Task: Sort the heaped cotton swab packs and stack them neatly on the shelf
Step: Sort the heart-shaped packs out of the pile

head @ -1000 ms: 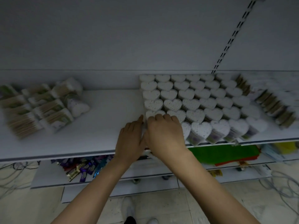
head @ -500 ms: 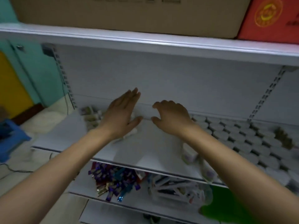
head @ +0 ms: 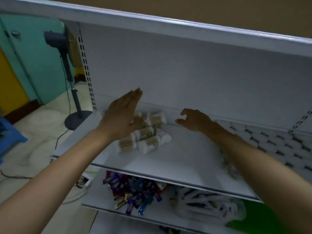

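Step was the reach-in for the next pick. The shelf (head: 177, 159) was white, with white packs (head: 263, 141) in neat rows at its right end and the heap (head: 146, 132) of loose swab packs at its back left. Hands: left hand (head: 121, 115) was flat, fingers straight, over the heap and holding nothing. Contact was unclear through the blur. The right hand (head: 194, 119) hovered just right of the heap, fingers half-curled, empty.

Next move, I'd say: close on a few packs, carry them right, square them against the rows.

Room: teal door (head: 33, 56) at left, fan (head: 55, 39) beside the shelf upright, purple sachets (head: 133, 188) on the shelf below.
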A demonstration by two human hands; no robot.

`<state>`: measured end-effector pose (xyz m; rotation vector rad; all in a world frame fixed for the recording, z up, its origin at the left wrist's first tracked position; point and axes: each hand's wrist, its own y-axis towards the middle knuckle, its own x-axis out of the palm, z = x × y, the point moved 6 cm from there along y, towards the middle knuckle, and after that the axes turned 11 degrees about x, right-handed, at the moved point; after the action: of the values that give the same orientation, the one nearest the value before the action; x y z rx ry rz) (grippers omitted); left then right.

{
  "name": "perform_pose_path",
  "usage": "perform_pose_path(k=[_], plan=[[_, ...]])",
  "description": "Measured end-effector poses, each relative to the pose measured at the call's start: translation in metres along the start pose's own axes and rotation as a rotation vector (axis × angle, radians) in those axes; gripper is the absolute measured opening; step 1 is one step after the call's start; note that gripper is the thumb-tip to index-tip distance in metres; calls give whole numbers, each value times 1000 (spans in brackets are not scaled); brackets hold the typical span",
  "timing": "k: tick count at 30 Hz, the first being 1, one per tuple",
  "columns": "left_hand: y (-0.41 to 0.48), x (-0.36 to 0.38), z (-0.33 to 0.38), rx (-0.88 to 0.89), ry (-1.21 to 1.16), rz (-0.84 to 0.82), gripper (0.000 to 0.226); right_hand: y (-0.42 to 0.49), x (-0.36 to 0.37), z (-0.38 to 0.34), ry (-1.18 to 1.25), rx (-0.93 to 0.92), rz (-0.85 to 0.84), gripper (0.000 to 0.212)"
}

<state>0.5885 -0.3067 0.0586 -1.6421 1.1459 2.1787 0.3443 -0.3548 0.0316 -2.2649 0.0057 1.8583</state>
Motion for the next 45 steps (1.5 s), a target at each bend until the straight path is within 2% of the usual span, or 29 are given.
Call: perform_pose_path(k=[6,11,15,17,20,22,24,26,28,31,33,36,39,42,45], plan=[[-9,2,-45,126,-84,-40,79,47,47,-38,265,187,-57,79],[-3,3,-57,209,-195,-58,77,68,76,-57,488,261,-70,75],[8,17,-52,253,-279,-74,80,63,75,-57,673,304,70,59],[10,31,-48,246,-311,-98,82,46,61,-60,755,276,179,52],[17,48,-34,248,-381,-110,87,5,37,-61,817,129,303,47],[25,56,-18,227,-503,-110,84,-27,28,-54,870,16,298,47],[32,67,4,161,-702,-178,86,-59,20,-43,907,-57,254,51],[38,83,31,99,-912,-320,94,-87,11,-25,866,-87,231,54],[41,98,60,88,-1054,-432,93,-111,5,-3,803,-74,213,55],[40,112,106,140,-1154,-494,62,-144,4,32,745,-70,223,47],[36,118,139,126,-1191,-477,56,-166,7,59,690,-45,310,41],[28,127,187,75,-1185,-383,55,-198,15,97,398,22,561,45],[16,142,225,1,-1164,-255,55,-225,28,123,194,78,752,32],[4,163,254,-89,-1162,-187,56,-235,43,141,139,43,823,20],[-3,180,273,-188,-1195,-151,57,-231,56,161,158,-12,840,20]])
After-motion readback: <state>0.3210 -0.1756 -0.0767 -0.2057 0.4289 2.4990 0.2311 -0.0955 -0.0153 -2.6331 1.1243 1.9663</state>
